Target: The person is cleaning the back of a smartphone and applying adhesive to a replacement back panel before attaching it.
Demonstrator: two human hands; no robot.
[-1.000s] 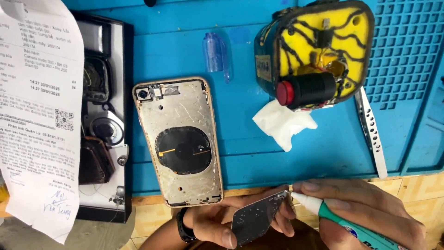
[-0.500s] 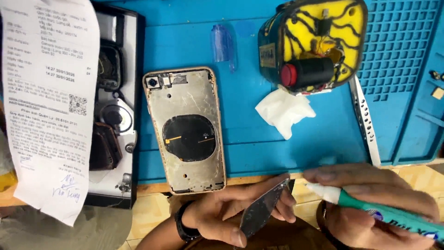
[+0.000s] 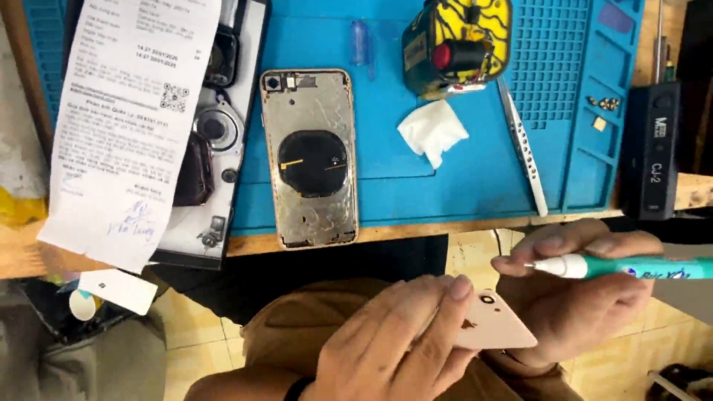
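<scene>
Pink and thin, the phone back cover [image 3: 494, 327] sits low over the person's lap, below the table [image 3: 416, 230] edge, pinched between both hands. The left hand [image 3: 394, 345] closes on its near edge with the thumb lying over the face, and the right hand [image 3: 579, 297] supports the far side from beneath while also gripping a green-and-white pen-shaped tool [image 3: 624, 266], its tip pointing left above the cover. The cover looks light, stiff and likely brittle, with a slick face; it is best held by the edges, clear of the camera hole.

Up on the blue mat [image 3: 475, 178] lies a stripped phone frame [image 3: 310, 157] with a dark round coil, a crumpled white tissue [image 3: 432, 131] beside it, a yellow-and-black device [image 3: 457, 44] and a long flat metal strip [image 3: 523, 148]. A printed paper slip [image 3: 130, 119] covers much of a black tray [image 3: 215, 148] of parts at the left.

Fingers hide most of the cover's lower half, and the tool's rear end is cut off by the picture's edge.
</scene>
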